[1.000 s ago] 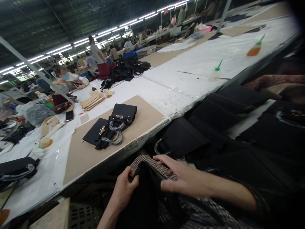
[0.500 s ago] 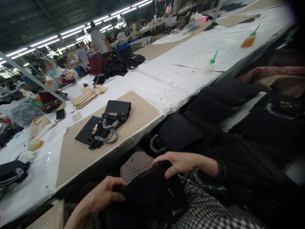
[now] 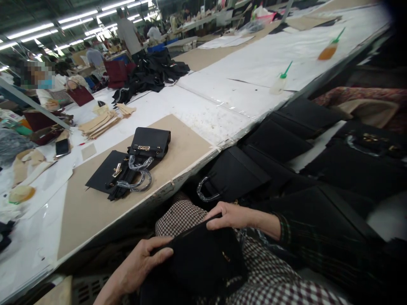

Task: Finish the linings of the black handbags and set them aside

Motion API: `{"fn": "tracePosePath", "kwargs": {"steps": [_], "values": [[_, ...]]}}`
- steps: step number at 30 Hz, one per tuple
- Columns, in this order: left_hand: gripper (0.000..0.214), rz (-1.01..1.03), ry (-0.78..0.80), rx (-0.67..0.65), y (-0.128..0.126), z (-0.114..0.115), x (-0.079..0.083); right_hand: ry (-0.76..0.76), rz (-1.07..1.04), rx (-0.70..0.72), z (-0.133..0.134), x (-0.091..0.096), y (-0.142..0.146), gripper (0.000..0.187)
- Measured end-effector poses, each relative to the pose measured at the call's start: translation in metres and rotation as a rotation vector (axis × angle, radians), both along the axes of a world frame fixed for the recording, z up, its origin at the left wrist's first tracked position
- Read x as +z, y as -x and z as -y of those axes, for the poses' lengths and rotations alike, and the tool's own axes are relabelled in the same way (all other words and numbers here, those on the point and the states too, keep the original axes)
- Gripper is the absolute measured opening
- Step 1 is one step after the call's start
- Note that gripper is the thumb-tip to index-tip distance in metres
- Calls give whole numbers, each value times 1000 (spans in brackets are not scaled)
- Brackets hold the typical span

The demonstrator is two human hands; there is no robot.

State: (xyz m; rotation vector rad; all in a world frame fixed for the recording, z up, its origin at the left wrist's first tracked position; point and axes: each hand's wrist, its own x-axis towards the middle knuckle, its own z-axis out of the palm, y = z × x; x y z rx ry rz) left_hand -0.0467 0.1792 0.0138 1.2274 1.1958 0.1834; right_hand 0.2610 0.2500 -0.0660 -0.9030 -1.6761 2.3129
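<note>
A black handbag lies across my lap on checked cloth, with a small gold-coloured fitting on its dark face. My left hand grips the bag's near left edge between thumb and fingers. At the upper right edge, my right hand pinches the same bag, thumb on the face and fingers behind. Much of the bag's lower part is lost in shadow. On the table, two black handbags with plastic-wrapped handles, one flat and one beside it, rest on brown board.
More black bags are stacked on my right, below the table edge. Glue bottles with green nozzles stand on the white tabletop. Tan pieces, a phone and a black heap lie farther off. A person sits across the table.
My view has shifted slightly to the right. The right thumb has moved up and left along the bag's edge, and the left thumb now lies higher on it. Across the table, a dark red bag has come into view.
</note>
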Motion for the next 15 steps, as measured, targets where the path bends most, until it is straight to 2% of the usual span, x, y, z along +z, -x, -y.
{"fn": "tracePosePath", "kwargs": {"steps": [5,9,12,15], "values": [[44,54,18,-11,-2,0,0,-38,26,-12,5,5,1,44],[42,-4,-28,-10,2,4,-6,-51,25,-8,6,7,0,43],[40,-54,-97,1,5,7,-12,-41,35,33,2,8,-2,44],[38,-80,-159,-6,5,9,-13,-88,52,151,-9,15,0,41]]}}
